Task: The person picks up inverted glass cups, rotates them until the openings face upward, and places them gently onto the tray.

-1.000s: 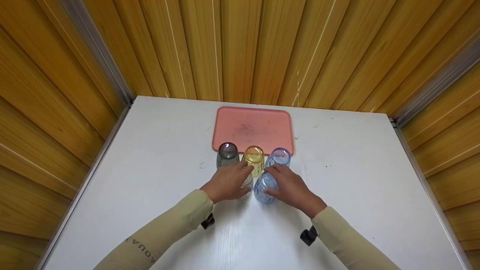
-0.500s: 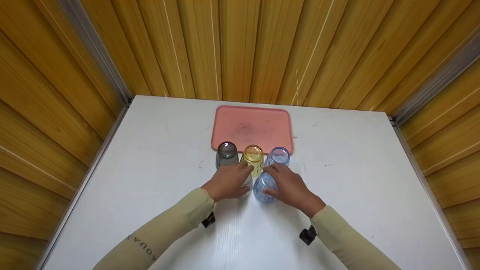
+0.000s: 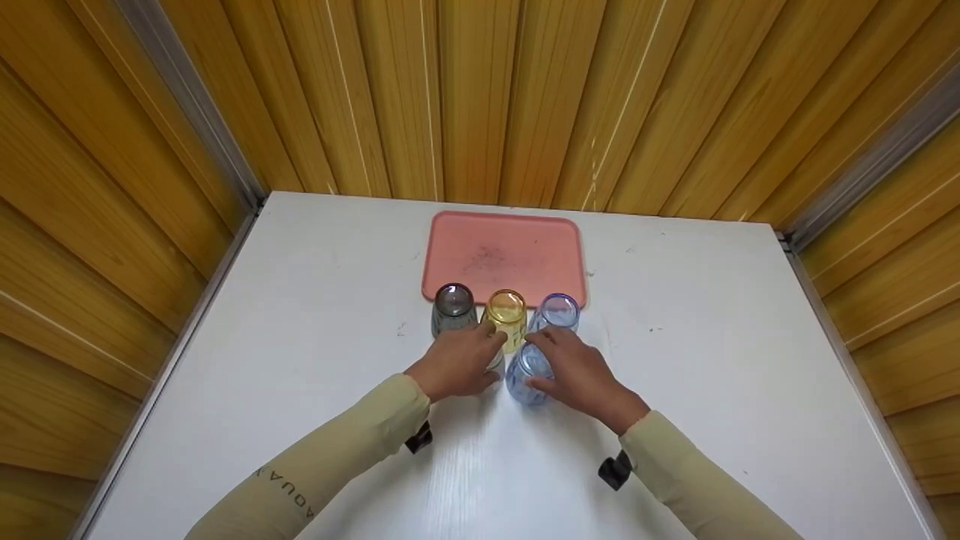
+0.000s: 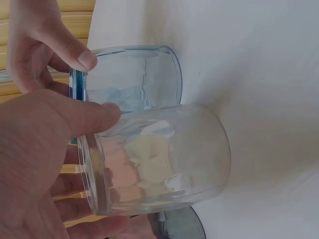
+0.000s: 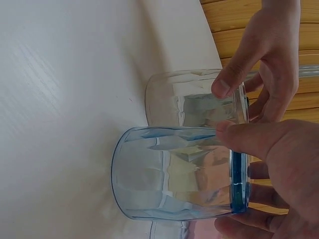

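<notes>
My left hand (image 3: pixel 459 362) grips a clear glass (image 4: pixel 199 149) near its upturned base, thumb on the near side and fingers behind. Beside it, my right hand (image 3: pixel 581 373) holds a light blue glass (image 5: pixel 142 174) the same way. Both glasses stand upside down on the white table, side by side and close together. Just behind them is a row of three more upturned glasses: a dark grey glass (image 3: pixel 454 304), a yellow glass (image 3: pixel 507 311) and a pale blue-violet glass (image 3: pixel 559 311). In the head view my left hand covers most of the clear glass.
A pink tray (image 3: pixel 502 255) lies flat behind the row of glasses, its front edge partly hidden by them. White tabletop (image 3: pixel 337 300) stretches to both sides. Wood-panelled walls (image 3: pixel 480 97) enclose the table at the back, left and right.
Both hands stay on their glasses, and the glasses keep their places. Only a slight shift of the head view shows.
</notes>
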A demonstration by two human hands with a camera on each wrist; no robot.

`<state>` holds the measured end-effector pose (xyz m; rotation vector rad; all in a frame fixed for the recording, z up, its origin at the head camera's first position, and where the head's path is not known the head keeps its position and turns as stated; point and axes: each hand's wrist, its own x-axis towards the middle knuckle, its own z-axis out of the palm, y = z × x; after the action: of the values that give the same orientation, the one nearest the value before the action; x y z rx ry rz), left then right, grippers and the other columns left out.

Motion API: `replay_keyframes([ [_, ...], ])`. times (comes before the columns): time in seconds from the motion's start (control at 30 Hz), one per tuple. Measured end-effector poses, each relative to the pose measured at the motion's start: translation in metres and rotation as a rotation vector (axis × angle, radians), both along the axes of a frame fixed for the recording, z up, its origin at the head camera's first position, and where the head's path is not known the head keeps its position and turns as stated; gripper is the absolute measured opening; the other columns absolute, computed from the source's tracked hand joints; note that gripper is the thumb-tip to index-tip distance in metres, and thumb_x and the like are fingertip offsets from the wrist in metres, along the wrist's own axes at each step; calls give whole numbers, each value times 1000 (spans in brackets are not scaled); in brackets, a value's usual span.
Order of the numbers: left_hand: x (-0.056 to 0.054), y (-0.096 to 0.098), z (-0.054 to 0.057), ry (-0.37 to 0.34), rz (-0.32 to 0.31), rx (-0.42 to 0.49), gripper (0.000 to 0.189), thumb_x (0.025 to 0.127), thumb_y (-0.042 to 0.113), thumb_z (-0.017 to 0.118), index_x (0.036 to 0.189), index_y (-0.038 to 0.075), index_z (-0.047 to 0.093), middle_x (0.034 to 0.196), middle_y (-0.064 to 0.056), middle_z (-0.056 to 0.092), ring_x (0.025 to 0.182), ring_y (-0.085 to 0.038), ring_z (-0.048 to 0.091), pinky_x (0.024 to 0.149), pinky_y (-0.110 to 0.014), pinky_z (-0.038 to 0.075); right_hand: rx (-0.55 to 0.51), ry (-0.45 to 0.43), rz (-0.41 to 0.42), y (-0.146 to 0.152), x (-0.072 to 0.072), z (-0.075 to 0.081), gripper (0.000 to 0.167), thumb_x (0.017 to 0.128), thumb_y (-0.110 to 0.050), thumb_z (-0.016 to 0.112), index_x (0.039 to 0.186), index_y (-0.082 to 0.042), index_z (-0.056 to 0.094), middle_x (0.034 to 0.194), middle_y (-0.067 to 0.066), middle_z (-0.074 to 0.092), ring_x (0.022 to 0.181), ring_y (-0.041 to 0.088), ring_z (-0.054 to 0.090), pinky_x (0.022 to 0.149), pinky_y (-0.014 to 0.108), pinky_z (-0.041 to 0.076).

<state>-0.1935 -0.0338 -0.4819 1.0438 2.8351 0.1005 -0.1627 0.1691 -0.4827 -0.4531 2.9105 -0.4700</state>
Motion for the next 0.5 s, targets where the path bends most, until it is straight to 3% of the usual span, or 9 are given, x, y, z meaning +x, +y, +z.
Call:
replay_keyframes([
  [0.5, 3, 1, 4, 1, 6, -20, 46, 84, 37, 73, 120, 12, 58, 112, -6, 60, 83, -19, 62, 68, -36, 58, 8, 30, 5, 0, 0, -3, 68, 78, -35, 80, 138, -19, 50, 136, 6, 53, 126, 24, 52, 99, 45, 51],
])
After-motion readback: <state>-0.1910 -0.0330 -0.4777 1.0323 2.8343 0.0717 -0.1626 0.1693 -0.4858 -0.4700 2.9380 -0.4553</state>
